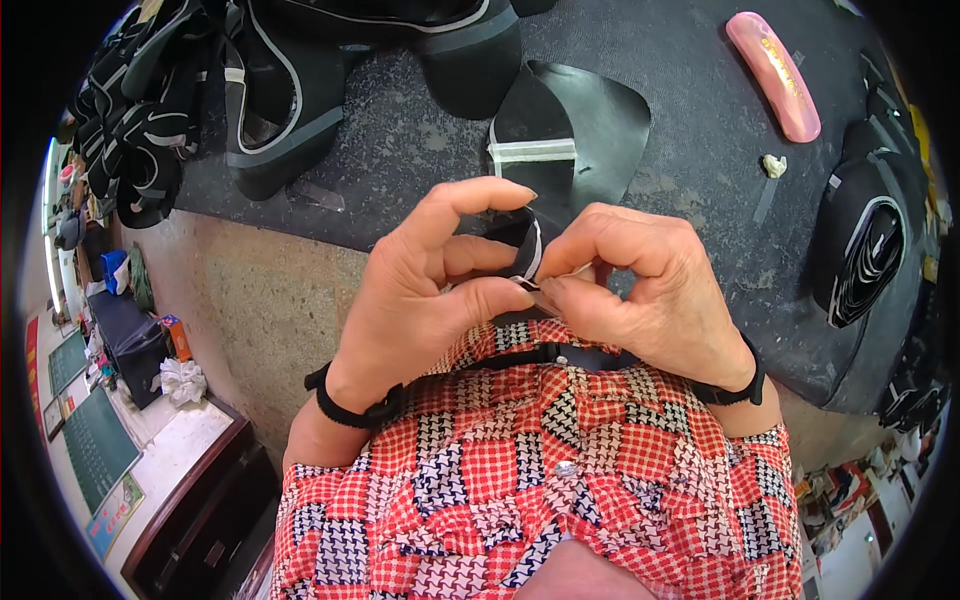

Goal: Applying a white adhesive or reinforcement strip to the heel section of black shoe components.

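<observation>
Black white-edged piece (527,245), pinched between your left hand (425,290) and right hand (640,295) above the dark worktable (690,110): keep both grips tight, close to the edge.

Between your left hand (420,290) and your right hand (640,290) you pinched a small black piece (522,245) of smooth, faintly shiny synthetic with a pale edge. Just beyond your fingers lay a larger black sheet (590,125), matt and leathery, crossed by a strip of translucent tape (532,152). Under it the table cover (690,90) looked like rough, dark felt. Far right of your right hand sat a glossy pink plastic case (772,75).
</observation>
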{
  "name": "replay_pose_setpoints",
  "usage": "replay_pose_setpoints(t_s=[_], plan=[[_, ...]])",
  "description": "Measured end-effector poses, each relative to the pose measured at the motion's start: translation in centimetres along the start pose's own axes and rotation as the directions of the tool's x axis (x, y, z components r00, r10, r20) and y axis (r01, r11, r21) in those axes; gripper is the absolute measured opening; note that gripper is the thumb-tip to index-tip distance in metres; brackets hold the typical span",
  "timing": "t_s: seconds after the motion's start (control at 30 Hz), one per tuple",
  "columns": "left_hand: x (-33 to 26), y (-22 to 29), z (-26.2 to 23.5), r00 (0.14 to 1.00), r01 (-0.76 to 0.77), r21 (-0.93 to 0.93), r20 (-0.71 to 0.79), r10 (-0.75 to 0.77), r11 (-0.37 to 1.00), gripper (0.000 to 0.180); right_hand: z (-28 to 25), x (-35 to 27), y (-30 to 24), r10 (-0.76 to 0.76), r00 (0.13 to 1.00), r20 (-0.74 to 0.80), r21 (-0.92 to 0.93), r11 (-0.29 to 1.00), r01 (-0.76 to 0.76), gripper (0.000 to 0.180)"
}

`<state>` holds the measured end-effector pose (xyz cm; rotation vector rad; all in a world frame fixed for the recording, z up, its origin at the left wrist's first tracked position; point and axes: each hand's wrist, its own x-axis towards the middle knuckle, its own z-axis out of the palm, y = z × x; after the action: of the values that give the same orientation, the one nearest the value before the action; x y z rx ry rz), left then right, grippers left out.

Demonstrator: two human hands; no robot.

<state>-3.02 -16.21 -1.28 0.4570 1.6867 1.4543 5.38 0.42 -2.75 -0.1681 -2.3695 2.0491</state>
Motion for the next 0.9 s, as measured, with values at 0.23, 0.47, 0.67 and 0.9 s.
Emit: replay_pose_setpoints(t_s=[0.23, 0.47, 0.67, 0.9], plan=[[-0.2, 0.4, -0.2, 0.999, 0.011, -0.037, 0.052, -0.009, 0.999, 0.045, 0.0, -0.1, -0.1, 0.173, 0.985, 0.004, 0.218, 0.961, -0.17, 0.006], [-0.8, -0.4, 0.7, 0.989, -0.102, -0.014, -0.113, 0.1, 0.995, 0.043, -0.5, 0.6, 0.1, 0.201, 0.979, -0.016, 0.208, 0.959, -0.193, 0.006], [-0.9, 0.0, 0.7, 0.989, -0.094, 0.018, -0.114, 0.095, 0.995, 0.046, -0.9, 1.5, 0.6, 0.259, 0.962, 0.089, 0.379, 0.884, -0.273, 0.007], [-1.3, 0.0, 0.3, 0.986, -0.059, 0.026, -0.153, 0.062, 0.998, 0.05, -0.8, 2.5, 0.7, 0.244, 0.963, 0.111, 0.377, 0.886, -0.268, 0.007]])
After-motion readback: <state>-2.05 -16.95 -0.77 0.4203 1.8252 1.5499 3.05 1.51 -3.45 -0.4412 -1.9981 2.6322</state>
